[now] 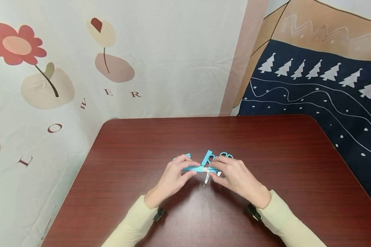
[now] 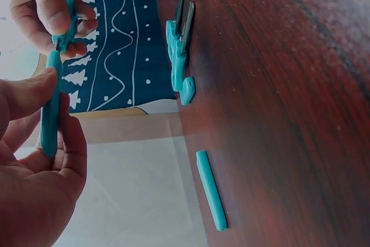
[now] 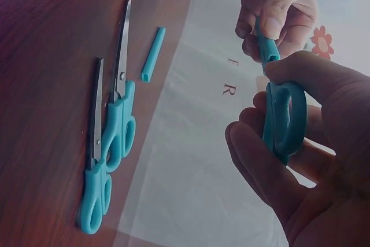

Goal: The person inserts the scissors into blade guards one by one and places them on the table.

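Head view places a pair of scissors with turquoise plastic handles and metal blades (image 1: 215, 170) around the middle of the table, held up between your two hands. Its blade end sits in a slim turquoise plastic blade cover (image 1: 194, 168), which lies to the left of the handles; a short strip of bare metal shows between the two, and the rest of the blades is out of sight. Your left hand (image 1: 173, 174) pinches the cover between thumb and fingers. Your right hand (image 1: 236, 173) grips the scissors by the handles, the thumb near the cover's mouth in the right wrist view. Both wrist views show the joined pieces raised off the tabletop.

Beneath and beyond your right hand, two more turquoise-handled scissors lie on the wood with their metal blades bare: the left pair (image 1: 211, 158) and the right pair (image 1: 224, 154). In the head view their blades point toward the near side, and your right hand partly hides them. Just left of these rests an upright-looking turquoise cover (image 1: 206, 158); farther left, another loose cover (image 1: 188, 155) lies partly behind your left hand.

Around all this spreads a dark reddish-brown wood-grain table (image 1: 136, 144). Past its far side hang a white flower-printed cloth (image 1: 179, 68) and, at right, a navy cloth with white trees (image 1: 296, 89).
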Tool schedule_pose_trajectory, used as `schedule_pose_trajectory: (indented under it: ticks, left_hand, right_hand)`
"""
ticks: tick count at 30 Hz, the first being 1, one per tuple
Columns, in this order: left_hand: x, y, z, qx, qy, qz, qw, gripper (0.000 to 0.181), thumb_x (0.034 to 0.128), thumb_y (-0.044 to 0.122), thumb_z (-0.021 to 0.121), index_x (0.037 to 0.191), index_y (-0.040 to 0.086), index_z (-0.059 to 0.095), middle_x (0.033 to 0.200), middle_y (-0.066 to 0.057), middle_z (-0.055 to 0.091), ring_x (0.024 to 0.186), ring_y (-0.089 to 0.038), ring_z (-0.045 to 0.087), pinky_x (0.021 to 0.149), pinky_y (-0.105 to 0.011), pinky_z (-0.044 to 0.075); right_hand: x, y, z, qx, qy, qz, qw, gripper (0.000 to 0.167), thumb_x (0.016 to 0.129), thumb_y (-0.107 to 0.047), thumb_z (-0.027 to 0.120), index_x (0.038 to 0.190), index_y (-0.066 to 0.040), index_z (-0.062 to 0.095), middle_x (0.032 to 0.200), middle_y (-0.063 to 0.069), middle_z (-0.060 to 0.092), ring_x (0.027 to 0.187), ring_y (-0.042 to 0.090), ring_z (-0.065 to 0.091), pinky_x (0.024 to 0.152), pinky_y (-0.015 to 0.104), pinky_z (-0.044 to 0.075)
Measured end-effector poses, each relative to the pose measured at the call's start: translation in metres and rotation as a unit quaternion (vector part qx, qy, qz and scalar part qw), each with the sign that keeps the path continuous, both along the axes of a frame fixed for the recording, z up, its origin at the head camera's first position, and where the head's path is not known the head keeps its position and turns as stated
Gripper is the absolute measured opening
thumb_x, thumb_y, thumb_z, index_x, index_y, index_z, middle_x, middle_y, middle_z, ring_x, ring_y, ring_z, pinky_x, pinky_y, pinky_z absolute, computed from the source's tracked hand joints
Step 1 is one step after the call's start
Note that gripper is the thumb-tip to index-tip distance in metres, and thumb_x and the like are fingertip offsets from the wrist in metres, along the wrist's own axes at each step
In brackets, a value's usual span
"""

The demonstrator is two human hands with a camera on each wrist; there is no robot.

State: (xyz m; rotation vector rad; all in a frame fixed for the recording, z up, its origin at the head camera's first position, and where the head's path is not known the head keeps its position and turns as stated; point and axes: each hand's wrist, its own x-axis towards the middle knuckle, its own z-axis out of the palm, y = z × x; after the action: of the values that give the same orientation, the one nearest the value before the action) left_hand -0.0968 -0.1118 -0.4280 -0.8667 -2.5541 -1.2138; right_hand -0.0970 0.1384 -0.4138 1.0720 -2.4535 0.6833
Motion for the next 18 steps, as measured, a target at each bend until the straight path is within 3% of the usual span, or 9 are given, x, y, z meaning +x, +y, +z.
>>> schedule_pose_trajectory:
  ticks: [10,18]
  left_hand:
    - [0.0001,0.0003,-0.0001,0.003,0.005,0.0,1.0,0.025,0.0858,0.006,0.083,0.109,0.013,0.08,0.099,0.006,0.066,0.094,-0.016,0.059,0.08,-0.033,0.047]
    - [-0.0004,0.0022,0.0011,0.01,0.004,-0.004,0.9999,0.024,0.0856,0.004,0.083,0.109,0.011,0.08,0.1,0.004,0.066,0.094,-0.017,0.06,0.078,-0.029,0.053]
  right_hand:
    - [0.0001,-0.0006,0.0008,0.001,0.002,-0.004,1.0,0.021,0.079,-0.012,0.09,0.097,-0.011,0.078,0.098,-0.001,0.072,0.073,0.007,0.063,0.061,0.022,0.056]
    - [-0.0013,-0.0012,0.0013,0.0,0.016,0.002,0.9999,0.022,0.078,-0.011,0.09,0.097,-0.009,0.078,0.098,0.001,0.072,0.073,0.008,0.063,0.061,0.022,0.055]
